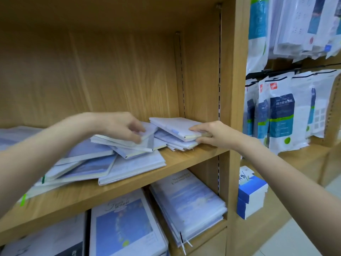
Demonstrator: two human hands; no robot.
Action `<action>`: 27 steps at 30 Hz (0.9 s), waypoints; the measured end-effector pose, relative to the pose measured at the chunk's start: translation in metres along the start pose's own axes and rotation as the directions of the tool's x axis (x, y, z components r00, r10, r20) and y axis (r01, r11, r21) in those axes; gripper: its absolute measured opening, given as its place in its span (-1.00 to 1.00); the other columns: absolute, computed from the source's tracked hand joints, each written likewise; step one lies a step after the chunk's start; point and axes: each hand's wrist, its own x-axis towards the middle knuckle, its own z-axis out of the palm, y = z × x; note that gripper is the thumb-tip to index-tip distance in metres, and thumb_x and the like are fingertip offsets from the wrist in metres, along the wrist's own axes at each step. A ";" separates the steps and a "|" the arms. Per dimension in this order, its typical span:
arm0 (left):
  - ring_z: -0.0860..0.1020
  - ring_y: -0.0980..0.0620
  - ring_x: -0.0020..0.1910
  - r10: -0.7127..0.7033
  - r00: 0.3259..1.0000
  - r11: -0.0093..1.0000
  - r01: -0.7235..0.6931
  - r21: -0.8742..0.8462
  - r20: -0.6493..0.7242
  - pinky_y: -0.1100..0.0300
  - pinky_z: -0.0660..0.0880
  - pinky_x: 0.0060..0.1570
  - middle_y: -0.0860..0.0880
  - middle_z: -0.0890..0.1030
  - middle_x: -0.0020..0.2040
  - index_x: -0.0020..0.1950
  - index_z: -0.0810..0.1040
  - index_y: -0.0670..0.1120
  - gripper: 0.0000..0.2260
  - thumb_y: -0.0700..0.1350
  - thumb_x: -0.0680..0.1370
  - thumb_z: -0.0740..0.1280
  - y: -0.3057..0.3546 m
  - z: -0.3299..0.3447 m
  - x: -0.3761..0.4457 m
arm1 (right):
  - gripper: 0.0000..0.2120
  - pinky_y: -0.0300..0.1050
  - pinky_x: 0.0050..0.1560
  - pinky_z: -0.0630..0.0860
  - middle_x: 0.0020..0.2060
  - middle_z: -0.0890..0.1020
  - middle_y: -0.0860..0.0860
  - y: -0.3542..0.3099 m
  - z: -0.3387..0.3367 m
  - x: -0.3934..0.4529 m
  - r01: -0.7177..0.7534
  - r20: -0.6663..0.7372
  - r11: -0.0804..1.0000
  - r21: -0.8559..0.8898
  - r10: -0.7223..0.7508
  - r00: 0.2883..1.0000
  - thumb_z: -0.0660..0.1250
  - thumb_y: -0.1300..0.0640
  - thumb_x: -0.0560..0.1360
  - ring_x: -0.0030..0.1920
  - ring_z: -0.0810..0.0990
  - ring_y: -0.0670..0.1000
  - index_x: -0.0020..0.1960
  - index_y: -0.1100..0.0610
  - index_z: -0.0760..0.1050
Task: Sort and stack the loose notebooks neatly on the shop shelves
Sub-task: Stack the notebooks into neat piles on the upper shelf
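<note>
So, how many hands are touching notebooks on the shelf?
2. The left hand grips a notebook atop the messy pile; the right hand pinches the small stack near the shelf's right end.

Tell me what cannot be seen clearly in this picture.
Head view only:
- Notebooks at far left: cut off by the frame edge and covered by the left forearm.
- Notebook under the left hand: its cover is hidden by the fingers and blurred.
- Right hand: its fingertips at the small pile are partly hidden.
- Hanging packs: print too small.
</note>
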 end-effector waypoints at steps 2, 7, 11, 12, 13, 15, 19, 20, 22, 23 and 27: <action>0.43 0.03 0.29 0.077 0.996 0.997 -0.076 -0.024 0.034 0.16 0.32 0.28 0.05 0.51 0.19 0.30 0.44 0.01 -0.63 0.06 0.52 0.29 0.022 0.010 0.024 | -0.41 -0.11 0.38 0.27 0.38 0.39 -0.06 0.001 -0.003 -0.002 -0.044 0.064 0.997 0.065 0.039 0.997 0.40 -0.03 0.45 0.40 0.32 -0.03 0.43 0.01 0.30; 0.43 0.00 0.13 -0.018 0.995 0.994 0.007 0.112 0.094 0.14 0.37 0.13 0.00 0.45 0.26 0.39 0.29 0.04 -0.56 0.09 0.54 0.24 0.030 0.040 0.064 | -0.49 -0.05 0.31 0.38 0.29 0.52 -0.01 0.007 0.017 0.001 0.023 -0.170 1.000 0.008 -0.022 0.985 0.41 0.01 0.44 0.31 0.45 -0.01 0.36 0.08 0.42; 0.44 0.01 0.03 -0.079 0.995 0.975 0.063 0.213 0.068 0.16 0.37 0.03 0.02 0.49 0.12 0.29 0.37 0.02 -0.65 0.10 0.54 0.20 0.021 0.041 0.061 | -0.60 0.07 0.07 0.52 0.14 0.63 0.02 0.000 0.027 0.005 0.082 -0.442 0.997 -0.004 -0.075 0.894 0.33 -0.05 0.49 0.14 0.58 0.06 0.29 0.06 0.50; 0.45 0.02 0.08 -0.091 0.993 0.969 0.070 0.239 0.076 0.16 0.37 0.09 0.03 0.49 0.18 0.30 0.38 0.03 -0.65 0.10 0.55 0.21 0.019 0.038 0.056 | -0.62 0.06 0.01 0.54 0.11 0.64 0.00 -0.006 0.025 0.007 0.090 -0.484 0.996 -0.025 -0.091 0.871 0.32 -0.08 0.50 0.11 0.60 0.06 0.27 0.04 0.52; 0.44 0.02 0.13 -0.102 0.990 0.962 0.074 0.264 0.095 0.17 0.36 0.15 0.04 0.48 0.23 0.33 0.37 0.03 -0.64 0.09 0.55 0.21 0.017 0.034 0.050 | -0.62 0.06 -0.01 0.54 0.10 0.65 -0.01 -0.012 0.022 0.009 0.105 -0.508 0.993 -0.053 -0.117 0.853 0.32 -0.09 0.50 0.10 0.60 0.07 0.25 0.04 0.53; 0.42 0.06 0.22 -0.130 0.981 0.953 0.083 0.292 0.145 0.22 0.32 0.21 0.08 0.45 0.28 0.37 0.36 0.05 -0.61 0.09 0.55 0.23 0.010 0.026 0.036 | -0.60 0.06 0.01 0.52 0.09 0.65 0.00 -0.023 0.019 0.009 0.150 -0.468 0.986 -0.077 -0.169 0.867 0.36 -0.11 0.46 0.11 0.59 0.08 0.23 0.03 0.54; 0.44 0.08 0.20 -0.212 0.952 0.947 0.144 0.288 0.221 0.21 0.31 0.27 0.09 0.50 0.24 0.30 0.46 0.02 -0.64 0.12 0.54 0.26 0.006 0.011 0.022 | -0.48 -0.05 0.17 0.45 0.23 0.56 -0.07 -0.027 0.024 0.002 0.177 -0.209 0.983 -0.045 -0.182 0.961 0.38 -0.16 0.41 0.23 0.49 -0.01 0.32 -0.01 0.45; 0.48 0.06 0.15 -0.185 0.968 0.957 0.139 0.255 0.167 0.17 0.35 0.25 0.07 0.54 0.19 0.24 0.51 0.01 -0.67 0.11 0.53 0.27 0.008 0.008 0.023 | -0.46 -0.02 0.19 0.44 0.25 0.54 -0.07 -0.026 0.024 0.001 0.170 -0.183 0.985 -0.025 -0.171 0.968 0.38 -0.16 0.42 0.26 0.48 0.00 0.35 -0.01 0.42; 0.51 0.01 0.08 -0.089 0.994 0.975 0.100 0.201 -0.063 0.16 0.42 0.15 0.00 0.59 0.13 0.20 0.54 -0.01 -0.69 0.08 0.53 0.29 0.013 0.008 0.032 | -0.47 -0.04 0.16 0.44 0.29 0.50 -0.07 -0.025 0.022 0.001 0.140 -0.148 0.985 -0.100 -0.154 0.977 0.35 -0.12 0.46 0.27 0.46 0.03 0.38 -0.02 0.36; 0.50 -0.03 0.13 -0.048 0.986 0.979 0.078 0.186 -0.159 0.16 0.41 0.14 -0.01 0.58 0.17 0.26 0.51 -0.01 -0.66 0.08 0.53 0.28 0.015 0.010 0.037 | -0.52 -0.06 0.09 0.44 0.29 0.50 -0.06 -0.024 0.022 0.002 0.142 -0.147 0.971 -0.192 -0.172 0.974 0.32 -0.09 0.50 0.26 0.46 0.04 0.38 -0.02 0.35; 0.31 -0.06 0.40 -0.179 0.984 0.959 0.172 0.225 0.010 0.12 0.26 0.34 -0.04 0.27 0.48 0.50 0.19 0.02 -0.51 0.05 0.59 0.18 0.009 0.025 0.055 | -0.72 0.02 -0.11 0.51 0.09 0.60 0.05 -0.021 0.017 0.001 0.182 -0.253 0.919 -0.349 -0.280 0.926 0.20 0.06 0.57 0.04 0.57 0.17 0.24 0.12 0.42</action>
